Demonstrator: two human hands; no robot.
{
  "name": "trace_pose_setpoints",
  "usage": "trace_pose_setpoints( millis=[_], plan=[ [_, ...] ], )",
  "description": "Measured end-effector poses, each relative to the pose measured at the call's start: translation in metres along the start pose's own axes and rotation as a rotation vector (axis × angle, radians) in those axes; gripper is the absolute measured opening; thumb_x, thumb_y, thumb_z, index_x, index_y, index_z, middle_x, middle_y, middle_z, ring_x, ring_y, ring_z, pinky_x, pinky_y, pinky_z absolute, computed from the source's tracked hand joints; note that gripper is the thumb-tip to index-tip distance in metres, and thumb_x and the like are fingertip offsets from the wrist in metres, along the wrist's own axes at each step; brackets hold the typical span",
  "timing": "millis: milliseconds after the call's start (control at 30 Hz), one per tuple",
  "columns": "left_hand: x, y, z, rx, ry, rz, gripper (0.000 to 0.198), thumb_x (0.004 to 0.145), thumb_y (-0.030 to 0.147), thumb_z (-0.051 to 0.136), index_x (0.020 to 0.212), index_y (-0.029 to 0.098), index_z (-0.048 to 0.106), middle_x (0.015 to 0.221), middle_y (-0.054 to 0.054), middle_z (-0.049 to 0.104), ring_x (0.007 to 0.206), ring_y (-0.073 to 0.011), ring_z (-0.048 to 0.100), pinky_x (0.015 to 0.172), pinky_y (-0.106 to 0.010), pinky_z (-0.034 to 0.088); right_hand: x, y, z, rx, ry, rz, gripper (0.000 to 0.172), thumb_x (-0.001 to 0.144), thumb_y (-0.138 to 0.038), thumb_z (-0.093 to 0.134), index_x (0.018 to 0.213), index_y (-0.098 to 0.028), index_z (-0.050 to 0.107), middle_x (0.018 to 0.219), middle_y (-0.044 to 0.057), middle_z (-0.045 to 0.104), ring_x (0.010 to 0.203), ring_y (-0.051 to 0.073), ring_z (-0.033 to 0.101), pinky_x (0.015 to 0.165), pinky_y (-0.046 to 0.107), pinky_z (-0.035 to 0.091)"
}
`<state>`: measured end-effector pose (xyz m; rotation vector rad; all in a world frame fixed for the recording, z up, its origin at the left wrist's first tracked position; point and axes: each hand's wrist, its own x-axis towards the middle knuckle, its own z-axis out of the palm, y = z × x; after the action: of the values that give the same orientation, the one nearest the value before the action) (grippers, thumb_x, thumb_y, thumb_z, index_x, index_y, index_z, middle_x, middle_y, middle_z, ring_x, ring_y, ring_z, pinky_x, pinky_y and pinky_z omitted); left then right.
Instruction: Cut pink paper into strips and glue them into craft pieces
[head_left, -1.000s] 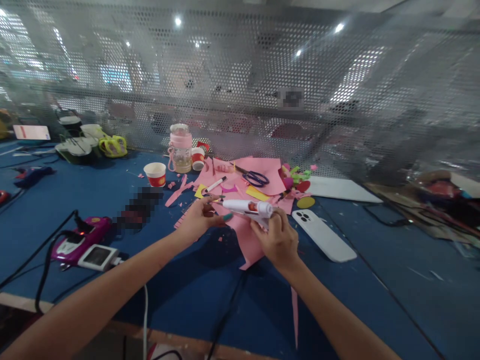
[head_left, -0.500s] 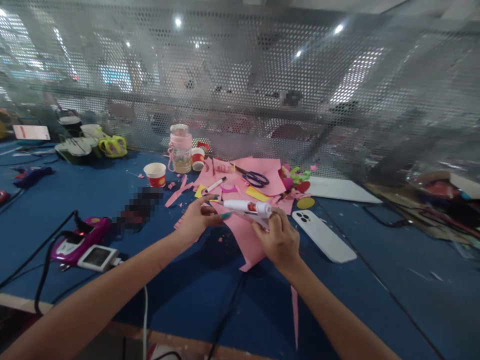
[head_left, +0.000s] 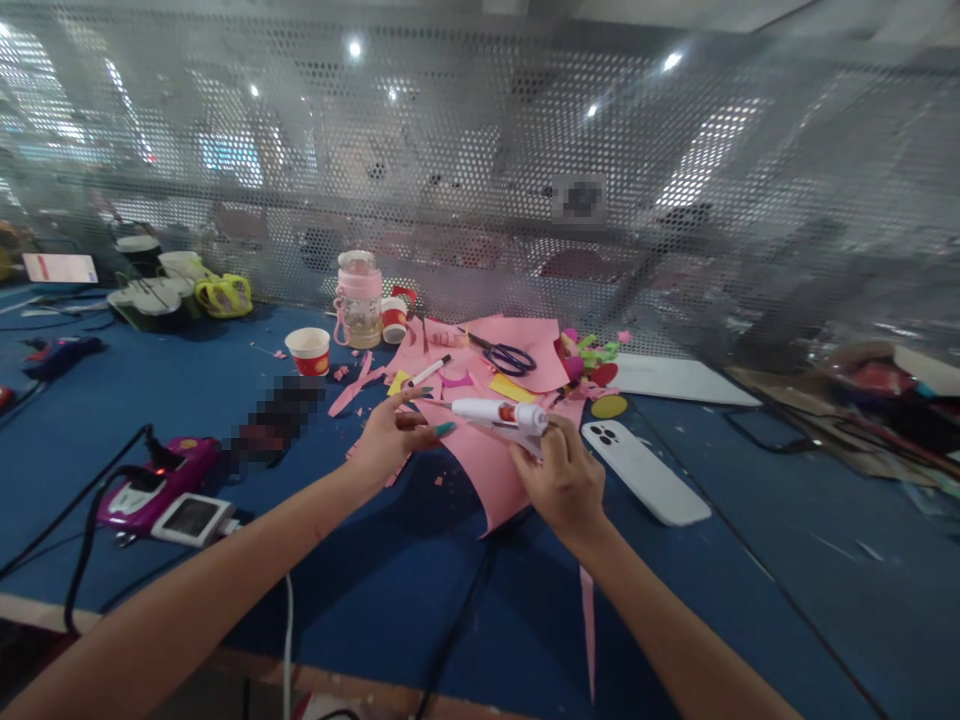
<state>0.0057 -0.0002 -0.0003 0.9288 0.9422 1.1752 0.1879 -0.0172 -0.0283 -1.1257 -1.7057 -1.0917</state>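
My right hand (head_left: 562, 475) is wrapped round a white glue gun (head_left: 491, 412), whose nozzle points left toward my other hand. The fingers of my left hand (head_left: 390, 435) are partly curled, with thumb and forefinger apart on either side of the nozzle tip. I see nothing held between them, though the inner fingers are partly hidden. Beneath both hands lies a large pink sheet (head_left: 491, 480), its near corner curling up. Scissors (head_left: 510, 358) with dark handles and a white marker (head_left: 430, 371) rest on the pink material behind the gun.
A white phone (head_left: 646, 472) lies right of my right hand. To the left are a paper cup (head_left: 307, 352), a pink-lidded bottle (head_left: 360, 305) and a purple power strip (head_left: 161, 483) with cables. Pink scraps litter the blue table (head_left: 352, 620). A perforated metal screen (head_left: 465, 150) stands behind.
The glue gun and my right hand have shifted very slightly right. My left hand stays by the nozzle in nearly the same pose, and the view has moved a little.
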Motion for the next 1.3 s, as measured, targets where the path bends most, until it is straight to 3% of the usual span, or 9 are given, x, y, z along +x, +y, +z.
trace_pose_setpoints(
  millis=[567,900,1033,1133,1300],
  plan=[
    [0.007,-0.003,-0.008,0.041,-0.007,0.062,0.063,0.051,0.012,0.074,0.106,0.009,0.045,0.043,0.012,0.046,0.048,-0.0087,0.056,0.060,-0.027,0.052,-0.002,0.006,0.001,-0.035,-0.015,0.004,0.012,0.074,-0.014,0.052,0.071,-0.019,0.041,0.070,0.005,0.060,0.061,0.014,0.057,0.049,0.022,0.038],
    [0.012,-0.001,-0.012,0.079,0.017,0.050,0.066,0.054,0.010,0.073,0.112,0.007,0.043,0.044,0.009,0.050,0.047,-0.0098,0.057,0.056,-0.023,0.050,-0.002,0.011,0.001,-0.065,-0.082,0.038,0.010,0.073,-0.012,0.049,0.071,-0.019,0.042,0.069,0.004,0.058,0.060,0.013,0.056,0.047,0.022,0.034],
    [0.016,-0.002,-0.015,0.062,0.047,0.049,0.067,0.053,0.006,0.072,0.113,0.006,0.041,0.043,0.010,0.050,0.052,-0.0116,0.060,0.060,-0.026,0.052,-0.002,0.016,0.003,-0.078,-0.102,0.156,0.010,0.074,-0.024,0.050,0.070,-0.019,0.043,0.066,0.004,0.055,0.058,0.015,0.054,0.047,0.023,0.035],
    [0.024,-0.004,-0.021,0.090,0.063,0.043,0.067,0.053,0.004,0.071,0.113,0.007,0.041,0.049,0.006,0.056,0.057,-0.0127,0.062,0.063,-0.027,0.052,-0.001,0.024,0.007,-0.066,-0.237,0.403,0.020,0.072,-0.036,0.051,0.076,-0.017,0.046,0.070,0.008,0.054,0.062,0.020,0.054,0.049,0.027,0.037],
    [0.035,-0.001,-0.034,0.280,0.104,0.106,0.065,0.052,0.006,0.072,0.111,0.010,0.045,0.051,0.007,0.056,0.052,-0.0094,0.058,0.057,-0.024,0.050,-0.003,0.037,0.017,-0.079,-0.663,0.740,0.035,0.075,-0.036,0.045,0.092,-0.005,0.049,0.081,0.017,0.056,0.071,0.026,0.055,0.057,0.033,0.038]
  ],
)
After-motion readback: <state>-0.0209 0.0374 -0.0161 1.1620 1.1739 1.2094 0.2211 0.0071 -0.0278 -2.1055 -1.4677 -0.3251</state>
